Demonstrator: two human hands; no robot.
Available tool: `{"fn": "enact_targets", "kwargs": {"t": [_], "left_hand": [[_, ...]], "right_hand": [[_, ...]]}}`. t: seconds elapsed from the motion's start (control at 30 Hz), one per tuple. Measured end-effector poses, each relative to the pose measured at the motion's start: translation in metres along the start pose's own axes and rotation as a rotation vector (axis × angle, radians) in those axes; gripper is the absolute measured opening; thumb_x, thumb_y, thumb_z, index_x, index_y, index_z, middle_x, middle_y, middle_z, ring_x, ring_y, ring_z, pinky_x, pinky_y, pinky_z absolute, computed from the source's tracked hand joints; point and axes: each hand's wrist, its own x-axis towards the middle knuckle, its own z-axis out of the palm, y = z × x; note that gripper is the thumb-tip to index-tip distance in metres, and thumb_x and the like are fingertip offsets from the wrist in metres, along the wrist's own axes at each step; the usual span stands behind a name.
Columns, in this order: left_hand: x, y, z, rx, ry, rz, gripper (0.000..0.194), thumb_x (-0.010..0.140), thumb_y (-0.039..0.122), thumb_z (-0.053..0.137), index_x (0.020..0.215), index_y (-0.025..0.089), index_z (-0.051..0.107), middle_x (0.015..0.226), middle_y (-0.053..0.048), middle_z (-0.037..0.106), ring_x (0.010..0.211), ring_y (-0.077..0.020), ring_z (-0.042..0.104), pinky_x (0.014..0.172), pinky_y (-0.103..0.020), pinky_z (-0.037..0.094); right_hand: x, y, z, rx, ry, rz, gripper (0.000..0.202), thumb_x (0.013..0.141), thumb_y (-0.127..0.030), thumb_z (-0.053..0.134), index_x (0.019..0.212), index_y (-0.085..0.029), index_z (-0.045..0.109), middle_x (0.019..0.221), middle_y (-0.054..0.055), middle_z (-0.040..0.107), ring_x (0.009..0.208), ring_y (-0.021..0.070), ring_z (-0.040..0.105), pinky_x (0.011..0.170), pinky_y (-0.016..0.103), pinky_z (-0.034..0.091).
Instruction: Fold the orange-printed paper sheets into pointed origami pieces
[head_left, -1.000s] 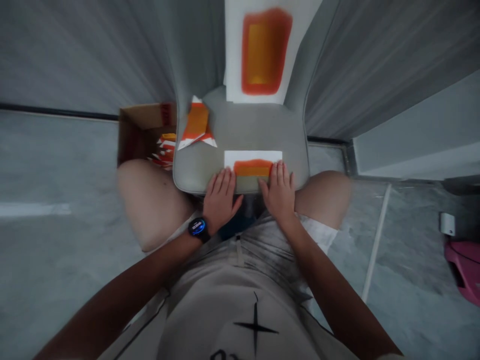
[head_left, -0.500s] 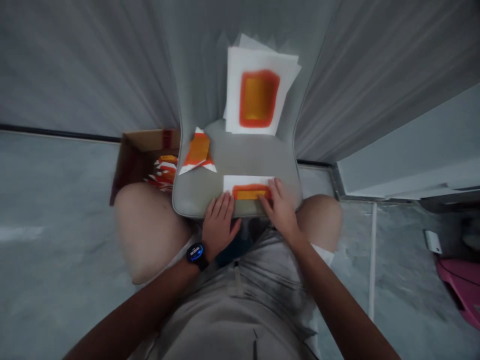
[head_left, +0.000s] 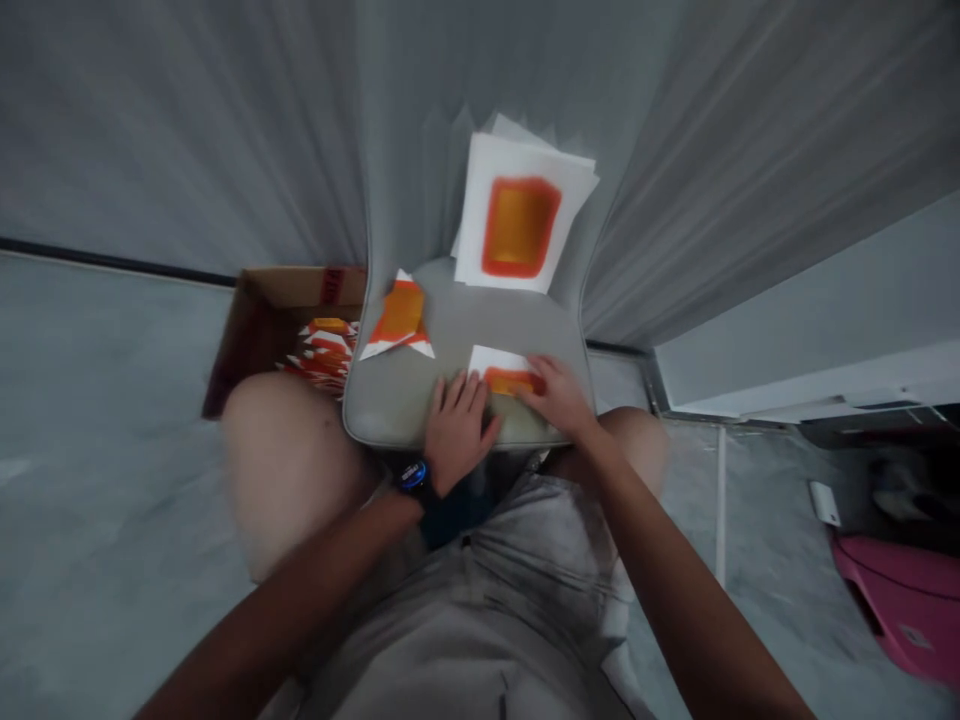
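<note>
A folded sheet of white paper (head_left: 501,362) with an orange printed patch lies near the front edge of the grey chair seat (head_left: 469,325). My left hand (head_left: 459,430) rests with its fingers stretched out flat, the tips at the sheet's left end. At the right end, my right hand (head_left: 561,395) grips the sheet between thumb and fingers; the fingers cover that corner. A folded orange-and-white paper shape (head_left: 403,312) with pointed ends sits on the left of the seat. Behind, a stack of printed sheets (head_left: 480,200) leans against the chair back.
A cardboard box (head_left: 247,330) on the floor to the left holds several folded orange-and-white papers (head_left: 328,345). Grey curtains (head_left: 187,130) hang around the chair. A pink plastic object (head_left: 892,600) and a small white device (head_left: 824,502) lie at the right.
The camera view has shifted a little. The folded sheet is now slightly turned, its right end nearer to me, and my hands are closer together.
</note>
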Motion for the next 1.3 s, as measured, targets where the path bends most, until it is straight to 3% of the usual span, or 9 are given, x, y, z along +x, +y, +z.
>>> {"fn": "enact_targets", "kwargs": {"t": [0.1, 0.23, 0.37, 0.6, 0.73, 0.9, 1.1, 1.3], "left_hand": [[0.014, -0.008, 0.005, -0.028, 0.003, 0.055, 0.051, 0.106, 0.038, 0.045, 0.148, 0.012, 0.058, 0.156, -0.016, 0.057, 0.149, -0.0333, 0.046, 0.127, -0.056, 0.032], [0.013, -0.016, 0.011, -0.03, 0.07, 0.098, 0.048, 0.103, 0.026, 0.049, 0.148, 0.013, 0.059, 0.16, -0.014, 0.052, 0.152, -0.0321, 0.042, 0.125, -0.051, 0.037], [0.003, -0.018, 0.012, -0.054, 0.04, 0.193, 0.042, 0.102, 0.014, 0.049, 0.139, 0.02, 0.067, 0.148, -0.008, 0.065, 0.136, -0.0271, 0.058, 0.114, -0.044, 0.047], [0.002, -0.014, 0.007, -0.128, 0.022, 0.211, 0.034, 0.106, 0.033, 0.052, 0.133, 0.023, 0.071, 0.137, -0.008, 0.072, 0.126, -0.0258, 0.064, 0.106, -0.045, 0.048], [0.005, -0.011, 0.007, -0.114, 0.004, 0.203, 0.038, 0.103, 0.04, 0.058, 0.135, 0.022, 0.069, 0.141, -0.01, 0.069, 0.131, -0.0302, 0.06, 0.105, -0.049, 0.046], [0.007, -0.01, 0.005, -0.088, 0.008, 0.183, 0.043, 0.102, 0.046, 0.059, 0.137, 0.022, 0.066, 0.144, -0.012, 0.067, 0.133, -0.0327, 0.057, 0.104, -0.052, 0.044], [0.008, -0.01, 0.003, -0.102, -0.012, 0.175, 0.044, 0.105, 0.049, 0.052, 0.138, 0.022, 0.065, 0.143, -0.012, 0.067, 0.133, -0.0321, 0.057, 0.105, -0.05, 0.043], [0.008, -0.012, 0.005, -0.103, -0.019, 0.17, 0.044, 0.103, 0.047, 0.058, 0.139, 0.023, 0.065, 0.143, -0.012, 0.067, 0.132, -0.0329, 0.057, 0.105, -0.051, 0.044]], "right_hand": [[0.007, 0.006, -0.003, -0.037, 0.012, 0.051, 0.06, 0.091, -0.046, 0.074, 0.14, -0.012, 0.065, 0.132, 0.019, 0.069, 0.125, 0.0344, 0.061, 0.111, 0.049, 0.046], [0.014, 0.006, -0.004, -0.081, -0.034, 0.11, 0.063, 0.088, -0.045, 0.079, 0.139, -0.011, 0.065, 0.13, 0.02, 0.07, 0.122, 0.0346, 0.063, 0.109, 0.049, 0.047], [0.009, 0.002, -0.006, -0.038, -0.041, 0.156, 0.065, 0.085, -0.043, 0.082, 0.14, -0.012, 0.065, 0.128, 0.018, 0.072, 0.12, 0.0332, 0.064, 0.108, 0.048, 0.048], [-0.006, -0.005, -0.019, 0.134, -0.041, 0.306, 0.056, 0.086, -0.036, 0.081, 0.135, -0.011, 0.069, 0.116, 0.014, 0.076, 0.101, 0.0269, 0.071, 0.093, 0.039, 0.056], [-0.02, -0.019, -0.021, 0.031, -0.03, 0.244, 0.045, 0.091, -0.034, 0.074, 0.132, -0.014, 0.072, 0.12, 0.016, 0.077, 0.11, 0.0308, 0.071, 0.101, 0.044, 0.054], [-0.039, -0.037, -0.011, 0.014, -0.005, 0.22, 0.052, 0.095, -0.035, 0.068, 0.141, -0.013, 0.065, 0.13, 0.019, 0.073, 0.121, 0.0334, 0.069, 0.107, 0.045, 0.052], [-0.042, -0.032, 0.0, 0.094, 0.1, 0.3, 0.053, 0.092, -0.031, 0.069, 0.141, -0.011, 0.064, 0.128, 0.019, 0.073, 0.118, 0.0327, 0.07, 0.105, 0.045, 0.054], [-0.041, -0.027, 0.001, 0.138, 0.135, 0.31, 0.053, 0.088, -0.033, 0.072, 0.137, -0.014, 0.067, 0.114, 0.016, 0.075, 0.1, 0.0282, 0.072, 0.096, 0.043, 0.057]]}}
